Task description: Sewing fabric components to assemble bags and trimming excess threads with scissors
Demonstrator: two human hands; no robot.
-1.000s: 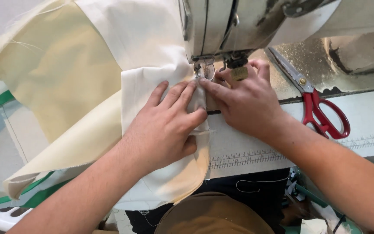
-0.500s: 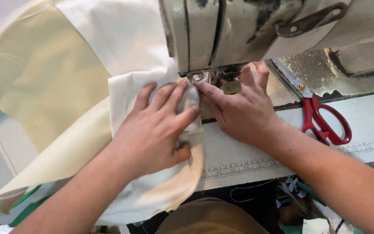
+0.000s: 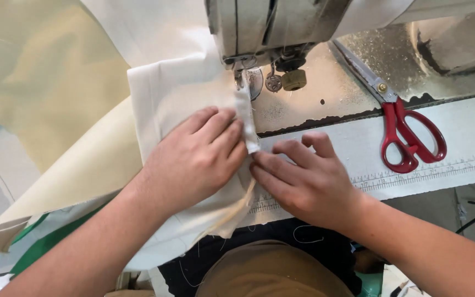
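A folded piece of white fabric (image 3: 174, 96) lies on the sewing machine bed, its folded edge running under the presser foot (image 3: 244, 77). My left hand (image 3: 196, 159) lies flat on the fabric, fingers pressing the fold near its right edge. My right hand (image 3: 303, 179) rests just right of it, fingertips touching the fabric's edge at the table's front. The grey sewing machine head (image 3: 270, 25) stands above the fabric.
Red-handled scissors (image 3: 402, 129) lie on the machine bed to the right. A ruler strip (image 3: 413, 173) runs along the white table front. Cream cloth (image 3: 39, 82) spreads to the left, over something green and white (image 3: 45, 242).
Both hands have drawn back from under the machine head toward me. The right hand moved off the presser foot area to the table's front edge.
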